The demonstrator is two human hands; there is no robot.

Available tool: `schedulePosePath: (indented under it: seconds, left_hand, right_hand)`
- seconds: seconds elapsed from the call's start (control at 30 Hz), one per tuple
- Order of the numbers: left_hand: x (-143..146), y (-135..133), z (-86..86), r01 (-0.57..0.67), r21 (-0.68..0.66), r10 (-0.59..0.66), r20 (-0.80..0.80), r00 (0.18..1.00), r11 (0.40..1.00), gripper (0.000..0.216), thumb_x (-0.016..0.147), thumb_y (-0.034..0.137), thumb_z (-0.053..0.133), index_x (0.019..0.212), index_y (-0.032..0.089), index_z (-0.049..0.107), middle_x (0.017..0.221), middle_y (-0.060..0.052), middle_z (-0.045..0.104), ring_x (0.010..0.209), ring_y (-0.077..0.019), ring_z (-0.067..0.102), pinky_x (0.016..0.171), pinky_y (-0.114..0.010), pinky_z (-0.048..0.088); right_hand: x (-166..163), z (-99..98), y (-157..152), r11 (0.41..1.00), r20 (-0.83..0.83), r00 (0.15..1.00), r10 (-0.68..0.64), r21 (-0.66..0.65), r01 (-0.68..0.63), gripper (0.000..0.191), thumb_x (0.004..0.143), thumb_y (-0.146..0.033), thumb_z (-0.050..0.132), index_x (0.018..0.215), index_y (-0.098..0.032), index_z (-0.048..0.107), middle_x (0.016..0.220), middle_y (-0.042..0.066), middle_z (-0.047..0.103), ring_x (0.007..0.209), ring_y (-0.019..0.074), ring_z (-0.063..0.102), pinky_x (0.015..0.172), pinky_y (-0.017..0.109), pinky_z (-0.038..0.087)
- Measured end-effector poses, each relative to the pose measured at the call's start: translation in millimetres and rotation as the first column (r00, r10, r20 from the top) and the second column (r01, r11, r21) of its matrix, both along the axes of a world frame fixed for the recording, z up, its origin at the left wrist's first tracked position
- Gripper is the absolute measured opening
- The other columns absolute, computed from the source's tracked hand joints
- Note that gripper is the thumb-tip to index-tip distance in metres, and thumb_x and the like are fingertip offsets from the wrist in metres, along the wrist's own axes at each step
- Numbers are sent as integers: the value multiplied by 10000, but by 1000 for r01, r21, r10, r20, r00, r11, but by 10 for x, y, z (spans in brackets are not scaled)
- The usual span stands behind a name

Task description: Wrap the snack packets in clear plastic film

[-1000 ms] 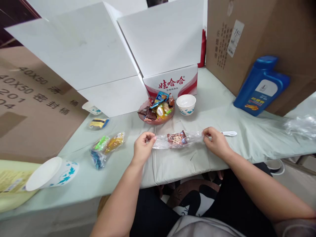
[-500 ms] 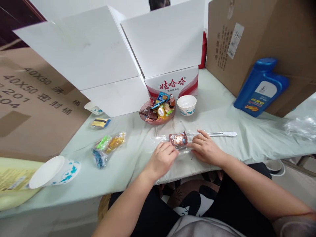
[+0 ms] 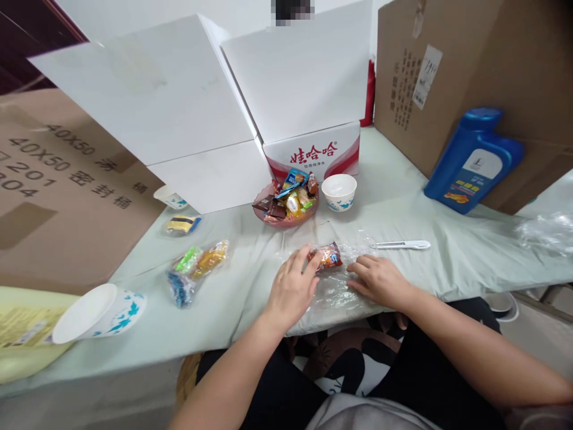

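Head view. Since a second ago both hands have come nearer the table edge; the clear film, then stretched between them with the packet in its middle, now lies spread on the pale green cloth, reaching toward the near edge.

Left hand: fingertips over the left end of the brown-and-blue packet, thumb lower and apart from them. Cannot tell whether it grips or only rests. Packet sits at table centre on the film, its right end uncovered by the hand.

Right hand: palm down at the film's right side, fingers loosely bent, thumb and fingers parted. A slim white tool lies just beyond it.

Beyond the packet: a reddish bowl heaped with wrapped snacks; to its right, just beside it, a paper bowl. Both stand in front of a white box with red lettering.

To the left, a clear-wrapped bundle of snacks, a yellow packet farther back. Right side: blue bottle against a brown carton.
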State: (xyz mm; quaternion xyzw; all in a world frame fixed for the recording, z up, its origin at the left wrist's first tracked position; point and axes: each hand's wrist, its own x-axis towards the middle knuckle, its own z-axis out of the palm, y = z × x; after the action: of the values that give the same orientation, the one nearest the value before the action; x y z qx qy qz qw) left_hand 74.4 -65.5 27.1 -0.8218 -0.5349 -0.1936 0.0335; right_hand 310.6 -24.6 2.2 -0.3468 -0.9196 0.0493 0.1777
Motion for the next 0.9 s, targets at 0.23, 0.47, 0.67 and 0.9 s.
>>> schedulePosePath:
  seconds: [0.23,0.47,0.67,0.9]
  left_hand:
    - [-2,291,-215,97,-97,-91,56,994,991,602,821,193,655,1386,239,453,1396,-122,502,1280,-314,489,1045,-506,436]
    - [-101,427,-242,79,-136,-50,205,977,988,494,860,177,601,1340,207,487,1290,-112,599,1216,-261,545,1050,-463,439]
    - [-258,462,-234,4,-320,198,596,778,947,342,882,267,537,1210,186,595,1103,-96,698,910,-229,691,789,-373,569]
    - [-724,796,120,-123,-225,250,935,253,967,352,778,402,650,1016,146,610,735,-12,665,538,-114,599,470,-199,470]
  right_hand:
    - [-67,-211,93,999,-121,993,6,-41,-11,878,803,-418,694,1497,-117,249,1452,222,433,1349,344,401,1065,538,391]
    - [-62,-248,116,997,-10,1000,11,-72,-12,732,832,-498,651,1401,-79,458,1451,233,446,1380,358,366,1107,553,343]
    - [-51,-245,113,998,2,1000,18,-55,-17,681,848,-499,634,1369,-81,503,1447,229,454,1373,363,375,1100,559,349]
    - [-60,-257,115,997,27,1000,-4,-78,7,712,847,-523,621,1378,-66,495,1464,209,441,1392,348,346,1131,533,317]
